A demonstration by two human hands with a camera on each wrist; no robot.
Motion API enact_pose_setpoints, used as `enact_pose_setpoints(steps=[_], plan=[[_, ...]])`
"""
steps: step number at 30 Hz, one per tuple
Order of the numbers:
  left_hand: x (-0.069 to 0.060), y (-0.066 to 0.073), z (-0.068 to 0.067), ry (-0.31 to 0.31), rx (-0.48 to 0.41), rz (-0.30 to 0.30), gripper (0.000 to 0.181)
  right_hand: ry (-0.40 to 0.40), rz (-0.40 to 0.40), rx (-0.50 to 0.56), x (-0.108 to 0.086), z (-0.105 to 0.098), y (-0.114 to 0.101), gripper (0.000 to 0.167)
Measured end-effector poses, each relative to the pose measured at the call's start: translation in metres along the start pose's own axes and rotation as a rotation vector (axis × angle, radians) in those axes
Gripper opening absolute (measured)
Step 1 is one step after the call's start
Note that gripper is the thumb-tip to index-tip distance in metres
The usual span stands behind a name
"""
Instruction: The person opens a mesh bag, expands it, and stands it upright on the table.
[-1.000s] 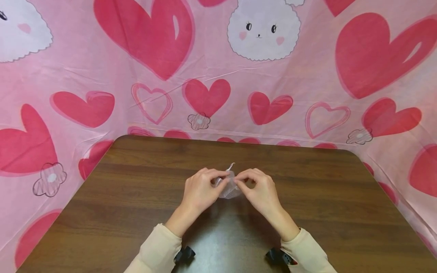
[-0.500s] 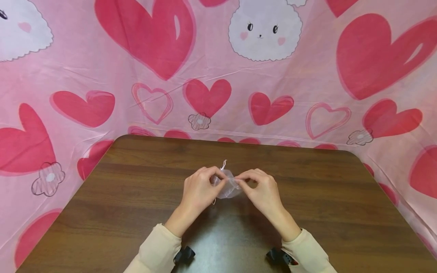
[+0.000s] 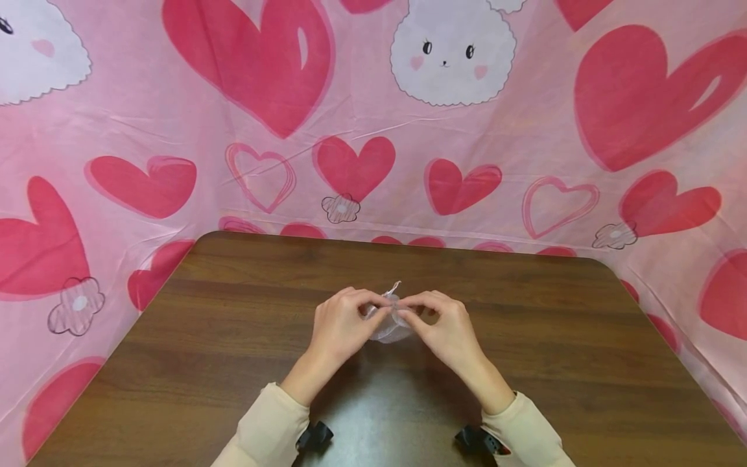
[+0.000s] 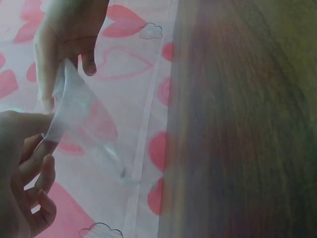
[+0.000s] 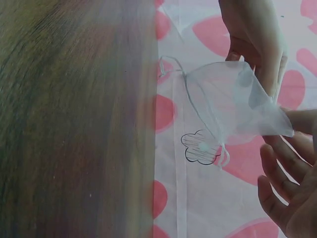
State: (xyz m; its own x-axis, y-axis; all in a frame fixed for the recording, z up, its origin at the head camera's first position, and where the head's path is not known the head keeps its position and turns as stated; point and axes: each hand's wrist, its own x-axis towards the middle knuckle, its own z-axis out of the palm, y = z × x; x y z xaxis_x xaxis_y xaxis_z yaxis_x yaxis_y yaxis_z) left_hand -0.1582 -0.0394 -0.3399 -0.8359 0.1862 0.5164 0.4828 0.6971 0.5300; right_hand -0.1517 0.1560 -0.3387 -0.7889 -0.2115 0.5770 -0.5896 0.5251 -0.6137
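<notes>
A small sheer whitish pouch (image 3: 390,332) hangs between both hands above the table. My left hand (image 3: 343,324) pinches its upper left edge between thumb and fingers, and my right hand (image 3: 448,327) pinches the upper right side, the fingertips almost meeting. In the right wrist view the pouch (image 5: 223,94) shows thin drawstrings with small loops at two corners. The left wrist view has the see-through fabric (image 4: 81,114) stretched from the fingers of the left hand (image 4: 25,168) and right hand (image 4: 72,29). Nothing can be made out inside it.
A brown wooden table (image 3: 233,363) lies under the hands. Pink cloth (image 3: 362,78) with red hearts and white animal faces hangs behind and at both sides. Black wrist devices sit below the cream sleeves (image 3: 271,421).
The fingertips have come closer together, with the right hand's thumb and fingers nearer the left's. The pouch's string end shifted left, then back right, and the lower loop is out of sight in the head view.
</notes>
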Motion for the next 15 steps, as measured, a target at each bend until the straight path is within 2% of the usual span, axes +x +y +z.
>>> enact_pose_setpoints(steps=[3, 7, 11, 15], plan=[[0.0005, -0.0003, -0.0005, 0.036, -0.016, -0.033, 0.006, -0.033, 0.006, 0.002, -0.0009, -0.0004, -0.0008, 0.016], [0.0014, 0.0005, -0.001, 0.065, -0.027, -0.057, 0.006, -0.034, 0.008, -0.018, -0.0006, -0.0006, -0.0009, 0.013], [0.001, 0.0012, -0.0008, 0.054, -0.032, -0.051, 0.007, 0.011, -0.003, -0.031, 0.0003, 0.0002, -0.0005, 0.01], [0.0002, 0.0009, 0.0005, 0.033, -0.036, -0.022, 0.017, 0.063, -0.009, -0.032, 0.0007, 0.0006, 0.0004, 0.013]])
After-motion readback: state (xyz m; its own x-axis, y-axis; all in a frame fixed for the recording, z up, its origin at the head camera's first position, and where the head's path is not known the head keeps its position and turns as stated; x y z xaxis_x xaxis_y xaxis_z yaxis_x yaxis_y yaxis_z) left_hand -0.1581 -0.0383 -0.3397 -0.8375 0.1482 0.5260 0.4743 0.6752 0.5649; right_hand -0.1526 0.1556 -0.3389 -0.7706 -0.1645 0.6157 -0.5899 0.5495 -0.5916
